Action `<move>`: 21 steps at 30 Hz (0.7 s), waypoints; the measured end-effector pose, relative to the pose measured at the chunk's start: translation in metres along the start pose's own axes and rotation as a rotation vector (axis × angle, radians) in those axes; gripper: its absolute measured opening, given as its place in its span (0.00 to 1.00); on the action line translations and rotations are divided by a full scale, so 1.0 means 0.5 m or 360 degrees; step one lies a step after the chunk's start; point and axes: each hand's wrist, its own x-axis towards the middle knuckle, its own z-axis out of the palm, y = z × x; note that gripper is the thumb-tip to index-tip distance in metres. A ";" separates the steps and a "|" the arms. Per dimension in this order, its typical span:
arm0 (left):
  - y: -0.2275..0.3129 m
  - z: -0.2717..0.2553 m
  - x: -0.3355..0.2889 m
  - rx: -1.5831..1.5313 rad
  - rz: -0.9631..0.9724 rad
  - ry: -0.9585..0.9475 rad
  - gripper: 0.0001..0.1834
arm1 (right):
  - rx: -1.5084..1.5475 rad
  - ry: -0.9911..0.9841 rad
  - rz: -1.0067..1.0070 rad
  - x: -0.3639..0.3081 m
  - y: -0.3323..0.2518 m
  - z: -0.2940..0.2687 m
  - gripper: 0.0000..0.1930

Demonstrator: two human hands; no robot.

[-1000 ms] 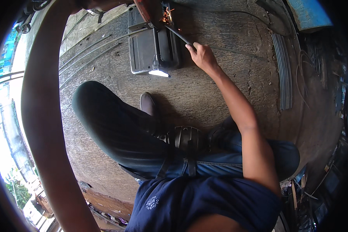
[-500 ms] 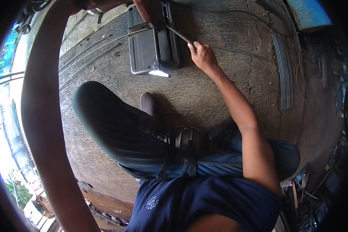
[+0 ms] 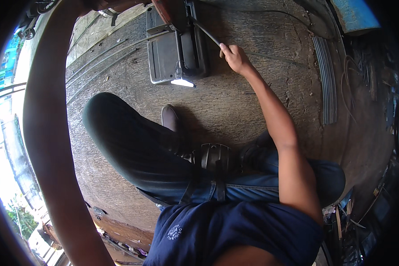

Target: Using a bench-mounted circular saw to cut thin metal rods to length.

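My right hand (image 3: 236, 57) is closed round the near end of a thin metal rod (image 3: 207, 32). The rod slants up and left to a floor machine that looks like a cut-off saw, with a dark metal base (image 3: 162, 62) and a reddish upper part (image 3: 162, 11). A slim screw-like bar (image 3: 179, 51) lies along the base, ending in a bright, shiny piece (image 3: 182, 83). My left arm (image 3: 48, 111) reaches up the left side to the top edge, where my left hand (image 3: 86, 5) is mostly cut off and dark; its fingers cannot be made out.
Several thin rods (image 3: 104, 54) lie on the worn floor (image 3: 257, 104) left of the machine. A ribbed metal strip (image 3: 326, 82) lies at the right, near loose cable and scrap. A blue panel (image 3: 354, 17) stands at the far right. My shoe (image 3: 170, 117) is just below the machine.
My right hand has moved slightly right and away from me, and the rod has shifted with it. My left arm and the machine look nearly unchanged.
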 end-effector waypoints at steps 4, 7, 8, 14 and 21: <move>-0.001 -0.005 -0.009 0.0437 0.0138 0.0141 0.22 | -0.0012 -0.0048 0.0023 0.001 -0.016 0.005 0.30; -0.070 -0.034 0.017 -0.1173 -0.0631 -0.0167 0.23 | -0.0009 -0.0066 0.0042 0.002 -0.017 0.012 0.30; -0.044 -0.007 0.021 -0.1222 -0.0529 -0.0098 0.24 | -0.0008 -0.0055 0.0037 -0.001 -0.009 0.006 0.30; -0.106 -0.033 0.033 -0.1146 -0.0115 -0.0326 0.24 | 0.0015 -0.0067 0.0062 0.005 -0.018 0.017 0.30; -0.095 -0.026 0.025 -0.0687 0.0306 -0.0280 0.21 | 0.0008 -0.0078 0.0058 0.002 -0.023 0.025 0.29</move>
